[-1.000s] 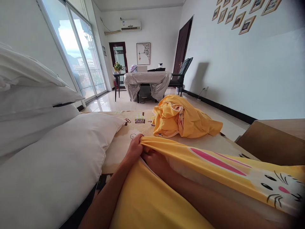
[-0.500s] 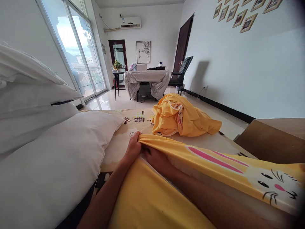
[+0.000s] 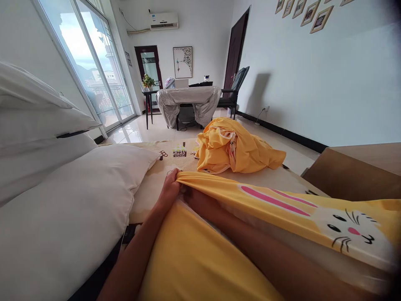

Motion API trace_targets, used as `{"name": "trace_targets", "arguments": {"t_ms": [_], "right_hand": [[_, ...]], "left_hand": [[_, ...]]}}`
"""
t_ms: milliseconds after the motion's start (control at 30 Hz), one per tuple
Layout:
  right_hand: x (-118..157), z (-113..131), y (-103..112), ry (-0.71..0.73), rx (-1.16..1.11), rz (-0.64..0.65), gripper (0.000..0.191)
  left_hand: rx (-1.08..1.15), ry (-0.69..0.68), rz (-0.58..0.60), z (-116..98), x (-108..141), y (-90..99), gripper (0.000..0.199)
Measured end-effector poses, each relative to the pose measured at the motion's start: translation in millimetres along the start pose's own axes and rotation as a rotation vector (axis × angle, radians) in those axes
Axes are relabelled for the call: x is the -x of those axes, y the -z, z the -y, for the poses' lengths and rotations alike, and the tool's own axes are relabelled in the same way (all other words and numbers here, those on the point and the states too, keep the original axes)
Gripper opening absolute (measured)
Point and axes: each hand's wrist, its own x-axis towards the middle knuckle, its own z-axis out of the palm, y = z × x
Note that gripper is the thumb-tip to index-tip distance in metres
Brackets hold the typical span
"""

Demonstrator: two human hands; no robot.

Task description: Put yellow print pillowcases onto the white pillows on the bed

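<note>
A yellow pillowcase (image 3: pixel 216 184) with a printed white rabbit face and pink ears is stretched across in front of me. My left hand (image 3: pixel 171 184) is closed around its gathered edge, thumb on top. Just below and touching it, my right hand (image 3: pixel 191 195) is curled against the bunched cloth, its fingers mostly in shadow. The right forearm lies between the rabbit-printed layer and a plain yellow layer (image 3: pixel 194 255) nearer me. A white pillow (image 3: pixel 81 200) lies close to my left forearm.
Crumpled yellow fabric (image 3: pixel 244 146) sits ahead on the patterned bed surface (image 3: pixel 156 184). More white pillows (image 3: pixel 34 113) are piled at the left. An open cardboard box (image 3: pixel 354 171) stands at the right. Beyond are a covered table (image 3: pixel 191 94) and a dark chair (image 3: pixel 233 92).
The whole view has shifted slightly, so things sit a little further left and higher. Both hands keep the same hold on the stretched pillowcase.
</note>
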Motion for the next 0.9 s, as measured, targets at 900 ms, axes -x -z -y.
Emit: {"name": "trace_targets", "arguments": {"t_ms": [900], "right_hand": [[6, 5, 10, -0.006, 0.098, -0.007, 0.044]], "left_hand": [[-0.213, -0.127, -0.128, -4, 3, 5.9, 0.018]]}}
